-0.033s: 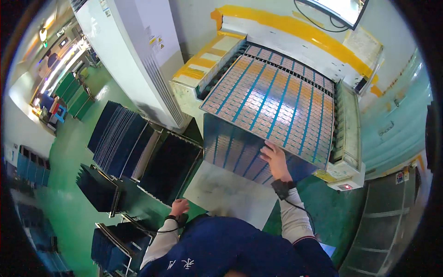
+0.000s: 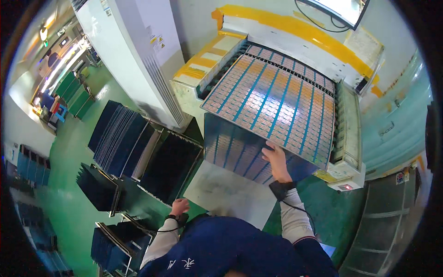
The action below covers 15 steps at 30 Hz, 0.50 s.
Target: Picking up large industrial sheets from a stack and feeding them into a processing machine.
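A large circuit board panel [image 2: 272, 101], copper-coloured grids between blue-green stripes, lies on a roller conveyor machine. My right hand [image 2: 277, 161] is at its near edge, fingers curled on the rim and closed on it. Beneath that edge a shiny metal front [image 2: 240, 147] mirrors the striped pattern. My left hand [image 2: 180, 206] is held low in a loose fist in front of my body, apart from the panel, with nothing visible in it. The closest thing to it is a dark rack [image 2: 170, 168].
Several racks of upright dark panels [image 2: 117, 138] stand on the green floor at left. A tall white cabinet [image 2: 134, 60] rises behind them. Yellow-taped machine housing [image 2: 207, 60] borders the conveyor. A grey shelved cart [image 2: 385, 221] is at right, and a screen [image 2: 341, 9] hangs above.
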Each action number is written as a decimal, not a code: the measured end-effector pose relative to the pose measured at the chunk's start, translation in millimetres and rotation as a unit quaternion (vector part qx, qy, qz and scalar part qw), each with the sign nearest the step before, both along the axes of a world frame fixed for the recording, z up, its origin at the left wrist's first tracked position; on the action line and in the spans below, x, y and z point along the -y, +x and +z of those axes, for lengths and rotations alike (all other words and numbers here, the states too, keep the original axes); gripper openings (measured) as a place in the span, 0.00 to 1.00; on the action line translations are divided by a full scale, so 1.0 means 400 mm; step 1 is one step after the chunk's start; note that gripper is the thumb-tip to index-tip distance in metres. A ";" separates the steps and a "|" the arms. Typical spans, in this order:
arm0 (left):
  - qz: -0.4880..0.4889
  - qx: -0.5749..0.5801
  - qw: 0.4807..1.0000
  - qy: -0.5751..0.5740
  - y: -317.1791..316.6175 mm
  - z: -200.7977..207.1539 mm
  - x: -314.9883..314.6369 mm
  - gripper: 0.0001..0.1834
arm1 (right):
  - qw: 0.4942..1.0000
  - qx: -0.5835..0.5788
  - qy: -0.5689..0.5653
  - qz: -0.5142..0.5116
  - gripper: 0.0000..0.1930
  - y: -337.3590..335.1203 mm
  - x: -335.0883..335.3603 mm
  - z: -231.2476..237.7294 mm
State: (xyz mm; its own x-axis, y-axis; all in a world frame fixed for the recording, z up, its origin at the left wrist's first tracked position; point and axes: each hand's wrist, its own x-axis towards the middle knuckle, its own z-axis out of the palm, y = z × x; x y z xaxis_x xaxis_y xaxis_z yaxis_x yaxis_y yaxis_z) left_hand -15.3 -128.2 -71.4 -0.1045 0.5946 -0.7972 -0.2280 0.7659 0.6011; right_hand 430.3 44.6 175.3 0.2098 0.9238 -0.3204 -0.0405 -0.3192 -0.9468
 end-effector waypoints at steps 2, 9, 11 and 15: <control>0.002 -0.004 1.000 0.002 0.004 0.001 0.002 0.14 | 0.970 0.210 0.121 0.001 0.21 0.011 -0.002 -0.064; -0.015 -0.023 1.000 -0.010 0.023 0.010 0.001 0.15 | 0.827 0.516 0.222 0.007 0.22 -0.002 0.010 -0.030; -0.085 -0.054 0.993 0.066 0.013 0.002 0.000 0.14 | 0.826 0.520 0.217 0.011 0.22 -0.002 0.009 -0.026; -0.107 0.004 0.984 0.143 -0.006 -0.012 -0.037 0.12 | 0.841 0.496 0.216 -0.003 0.20 0.005 0.028 -0.034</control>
State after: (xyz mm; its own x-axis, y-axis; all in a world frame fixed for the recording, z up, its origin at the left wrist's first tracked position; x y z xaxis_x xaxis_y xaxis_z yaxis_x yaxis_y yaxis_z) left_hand -17.7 -113.3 -76.2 0.0526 0.8024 -0.5944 -0.0854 0.5967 0.7979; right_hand 432.2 33.5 161.8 0.1815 0.9071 0.3798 0.8377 0.0597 -0.5429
